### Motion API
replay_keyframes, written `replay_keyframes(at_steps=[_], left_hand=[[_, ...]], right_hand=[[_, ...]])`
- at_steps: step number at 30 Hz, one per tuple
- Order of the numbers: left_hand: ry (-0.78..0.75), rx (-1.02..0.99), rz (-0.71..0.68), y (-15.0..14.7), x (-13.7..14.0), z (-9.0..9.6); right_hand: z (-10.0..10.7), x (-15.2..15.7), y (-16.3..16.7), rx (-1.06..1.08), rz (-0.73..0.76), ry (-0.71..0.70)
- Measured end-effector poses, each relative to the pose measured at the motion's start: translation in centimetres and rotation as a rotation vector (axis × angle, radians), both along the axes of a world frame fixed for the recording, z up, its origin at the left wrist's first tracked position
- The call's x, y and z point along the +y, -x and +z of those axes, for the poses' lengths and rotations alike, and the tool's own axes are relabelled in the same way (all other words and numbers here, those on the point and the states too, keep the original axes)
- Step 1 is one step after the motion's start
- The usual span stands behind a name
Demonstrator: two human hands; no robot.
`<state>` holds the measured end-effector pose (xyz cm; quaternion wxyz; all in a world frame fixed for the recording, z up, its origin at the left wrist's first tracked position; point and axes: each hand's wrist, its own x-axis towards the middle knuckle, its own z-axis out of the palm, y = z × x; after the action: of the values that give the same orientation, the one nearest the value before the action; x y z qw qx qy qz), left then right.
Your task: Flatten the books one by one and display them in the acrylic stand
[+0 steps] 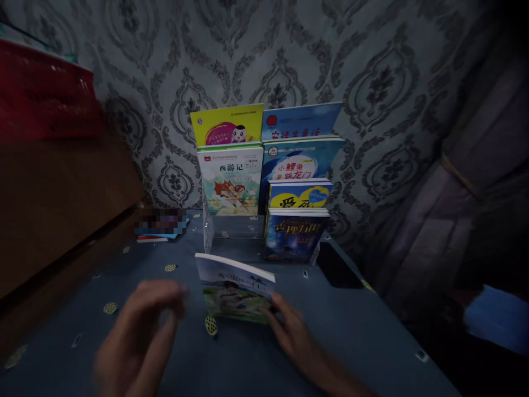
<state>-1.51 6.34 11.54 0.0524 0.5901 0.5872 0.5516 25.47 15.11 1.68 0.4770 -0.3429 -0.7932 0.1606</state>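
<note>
My right hand grips the right edge of a thin paperback book, thumb in front. The book stands upright and slightly tilted above the blue tablecloth, its cover showing a figure on green grass. To the left of it, my left hand is in the air, blurred, with fingers curled and a gap between thumb and forefinger; nothing shows in it. Behind the book stands a clear tiered stand. It carries a white-covered book, a dark blue book and several others. The stand's front left section shows no book.
A small pile of books lies at the back left, partly pixelated. Beside the stand on the right is a flat black object. A brown box with a red bag borders the left; a curtain hangs at right.
</note>
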Motion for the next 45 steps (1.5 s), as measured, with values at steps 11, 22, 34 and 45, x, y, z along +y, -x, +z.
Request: replay_keyframes(at_steps=[11, 22, 34, 45], left_hand=[[0.406, 0.009, -0.325, -0.6, 6.6, -8.5], [0.350, 0.105, -0.238, -1.6, 8.2, -7.5], [0.272, 0.213, -0.148, -0.8, 14.4, -7.9], [0.182, 0.228, -0.054, -1.4, 17.9, -4.5]], right_hand=[[0.6, -0.3, 0.1, -0.015, 0.003, -0.035], [0.4, 3.2, 0.9, -0.022, -0.006, -0.091], [0.2, 7.8, 2.8, 0.065, -0.012, -0.093], [2.8, 12.5, 3.6, 0.053, -0.096, -0.150]])
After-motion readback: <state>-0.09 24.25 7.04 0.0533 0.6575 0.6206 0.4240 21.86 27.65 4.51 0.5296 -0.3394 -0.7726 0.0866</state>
